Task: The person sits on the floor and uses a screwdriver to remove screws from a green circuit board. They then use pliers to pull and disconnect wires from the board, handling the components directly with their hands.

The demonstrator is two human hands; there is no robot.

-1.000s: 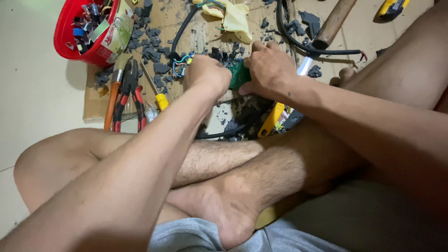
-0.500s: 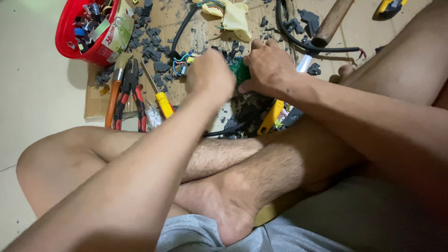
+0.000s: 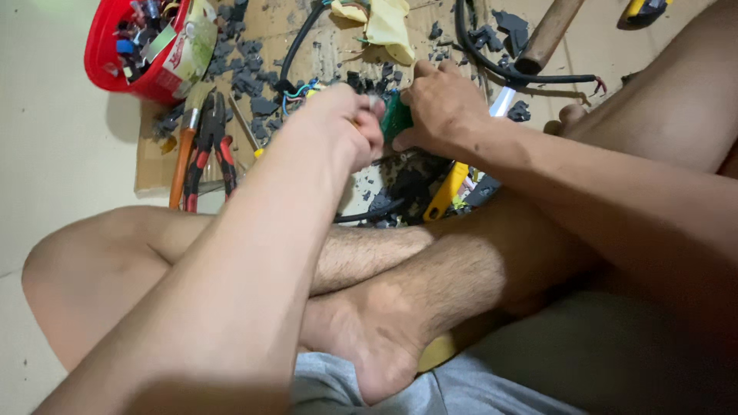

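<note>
The person sits cross-legged on the floor, both hands meeting over a sheet of cardboard (image 3: 154, 173) littered with dark plastic scraps (image 3: 246, 73). The right hand (image 3: 446, 107) grips a small green board (image 3: 397, 119), fingers curled around its right edge, holding it just above the scraps. The left hand (image 3: 346, 127) is clenched in a fist right beside the board, touching or nearly touching its left edge; something thin seems pinched in it, but what it is cannot be told.

Left of the hands, red-handled pliers (image 3: 209, 146) lie on the cardboard next to an orange-handled tool (image 3: 183, 157). A red tub (image 3: 104, 65) full of small parts stands at the upper left. A black cable (image 3: 296, 42) with coloured wires at its cut end runs down toward the left hand. A yellow cloth (image 3: 384, 27) lies above the hands, and a wooden handle (image 3: 547, 34) lies to the upper right. A yellow tool (image 3: 446, 192) pokes out under the right wrist.
</note>
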